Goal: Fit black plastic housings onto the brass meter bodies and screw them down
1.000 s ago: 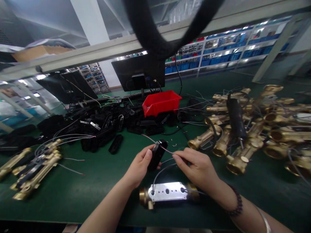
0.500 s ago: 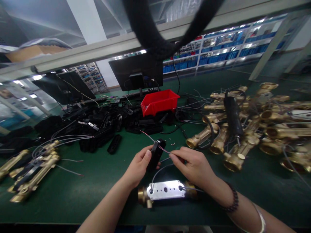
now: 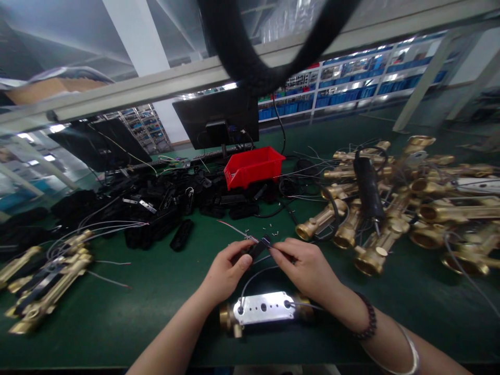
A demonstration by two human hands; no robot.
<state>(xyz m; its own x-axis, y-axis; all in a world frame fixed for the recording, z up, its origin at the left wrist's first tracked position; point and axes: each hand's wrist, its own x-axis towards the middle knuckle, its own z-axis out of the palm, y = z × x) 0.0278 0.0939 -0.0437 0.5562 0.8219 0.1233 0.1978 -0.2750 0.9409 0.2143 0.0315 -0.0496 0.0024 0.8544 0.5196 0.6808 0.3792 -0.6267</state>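
Note:
My left hand (image 3: 225, 272) is closed on a small black plastic housing (image 3: 259, 247) held low over the green mat. My right hand (image 3: 308, 268) pinches the thin wire (image 3: 234, 228) that runs into the housing's far end. Directly below both hands lies a brass fitting with a shiny metal plate (image 3: 263, 308) on top; grey wires (image 3: 253, 275) rise from the plate toward my hands.
A heap of brass fittings with wires (image 3: 394, 198) fills the right side. More brass fittings (image 3: 42, 281) lie at the left. Black housings (image 3: 164, 208) are piled behind, by a red bin (image 3: 253, 166) and monitors (image 3: 216, 117). Small screws (image 3: 269, 229) are scattered on the green mat (image 3: 156, 291).
The black housing has been tipped down from upright to nearly flat between my hands. Both hands have moved closer together around it.

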